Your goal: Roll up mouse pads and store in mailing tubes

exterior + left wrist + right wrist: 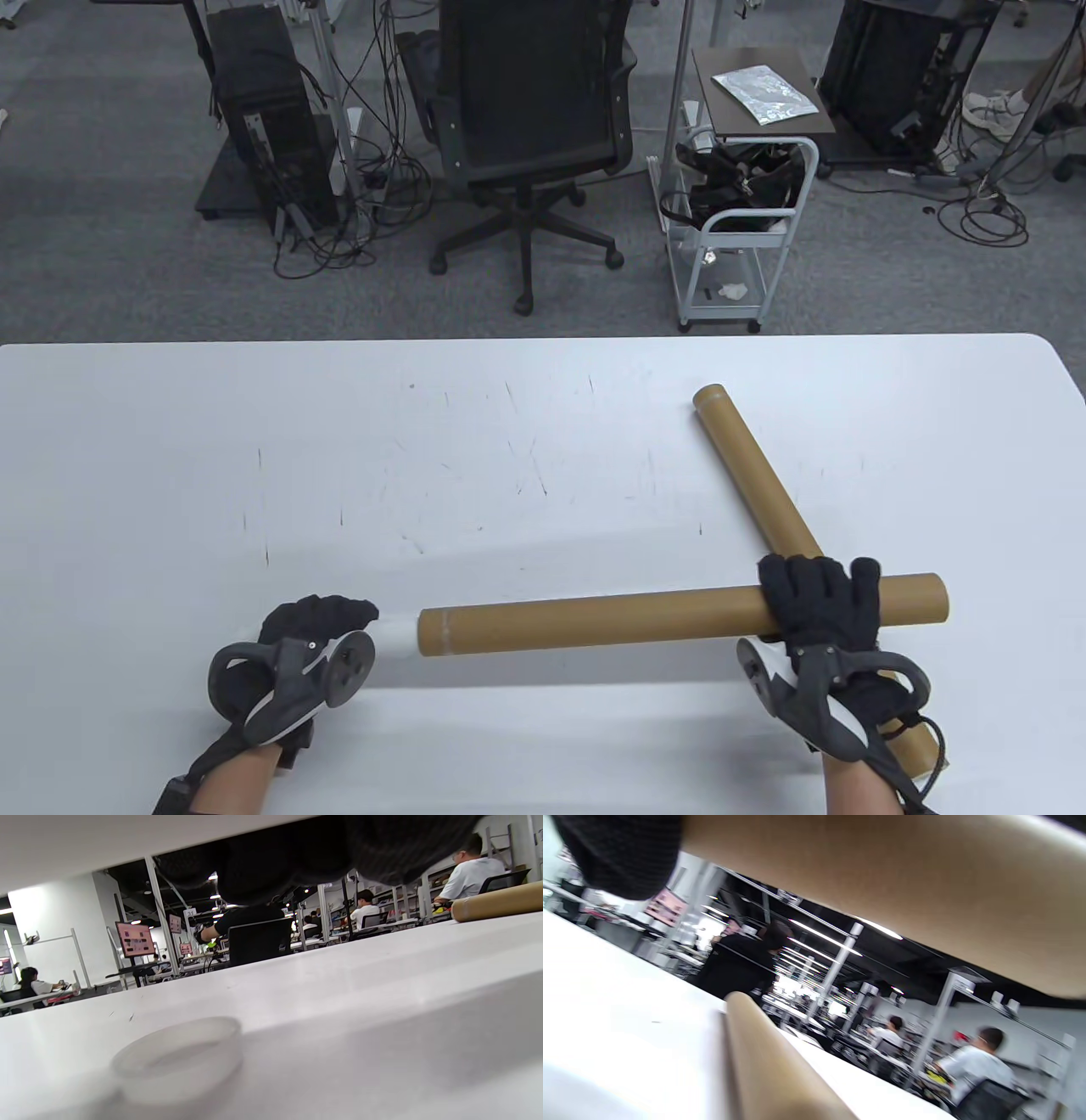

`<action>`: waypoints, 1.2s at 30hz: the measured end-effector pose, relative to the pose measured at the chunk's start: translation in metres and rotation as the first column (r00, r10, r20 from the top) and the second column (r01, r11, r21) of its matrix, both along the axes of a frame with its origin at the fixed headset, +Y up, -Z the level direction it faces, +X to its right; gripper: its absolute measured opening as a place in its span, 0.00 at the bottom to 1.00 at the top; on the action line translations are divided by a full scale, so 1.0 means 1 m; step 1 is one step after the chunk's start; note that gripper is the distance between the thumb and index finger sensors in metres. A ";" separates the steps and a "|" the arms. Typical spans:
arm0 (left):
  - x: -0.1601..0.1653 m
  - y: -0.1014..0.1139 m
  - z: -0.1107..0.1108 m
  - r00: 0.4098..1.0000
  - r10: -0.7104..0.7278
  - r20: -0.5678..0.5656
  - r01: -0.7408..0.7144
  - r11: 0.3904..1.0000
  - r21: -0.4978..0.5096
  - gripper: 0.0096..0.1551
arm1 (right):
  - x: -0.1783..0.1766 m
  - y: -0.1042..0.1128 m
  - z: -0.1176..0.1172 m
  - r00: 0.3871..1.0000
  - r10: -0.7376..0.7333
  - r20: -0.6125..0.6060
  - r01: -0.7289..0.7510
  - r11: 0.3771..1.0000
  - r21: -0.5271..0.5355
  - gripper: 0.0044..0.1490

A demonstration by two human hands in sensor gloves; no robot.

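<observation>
My right hand grips a brown mailing tube near its right end and holds it level, across a second brown tube that lies diagonally on the white table. The held tube fills the top of the right wrist view, with the second tube below it. My left hand holds a white roll, seemingly a rolled mouse pad, at the held tube's left end. The roll runs along the top of the left wrist view, above my gloved fingers.
A translucent round cap lies on the table under my left wrist. A brown tube end shows at that view's right. Beyond the table's far edge stand an office chair and a small cart.
</observation>
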State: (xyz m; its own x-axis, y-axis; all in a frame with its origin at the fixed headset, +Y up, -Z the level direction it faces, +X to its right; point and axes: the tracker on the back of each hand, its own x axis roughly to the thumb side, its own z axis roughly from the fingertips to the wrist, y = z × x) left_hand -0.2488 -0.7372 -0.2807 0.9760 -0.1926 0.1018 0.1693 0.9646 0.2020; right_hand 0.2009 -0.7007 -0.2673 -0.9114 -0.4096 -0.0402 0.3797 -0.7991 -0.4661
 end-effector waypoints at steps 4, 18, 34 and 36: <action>0.001 0.006 0.001 1.000 -0.016 0.007 0.015 1.000 0.007 0.28 | 0.000 -0.010 -0.010 0.999 -0.045 -0.024 0.042 0.991 -0.124 0.45; 0.016 0.018 0.015 0.922 0.319 0.220 -0.278 0.940 -0.198 0.40 | 0.014 -0.005 -0.001 0.986 -0.146 -0.078 0.135 0.983 -0.125 0.41; -0.056 0.014 -0.001 0.893 0.402 -0.200 -0.408 0.913 0.015 0.75 | -0.016 0.006 0.018 0.975 -0.070 -0.209 0.074 0.997 0.009 0.42; -0.058 0.014 -0.002 0.900 0.383 -0.206 -0.387 0.922 0.026 0.76 | -0.018 0.006 0.019 0.977 -0.059 -0.204 0.064 0.998 0.019 0.42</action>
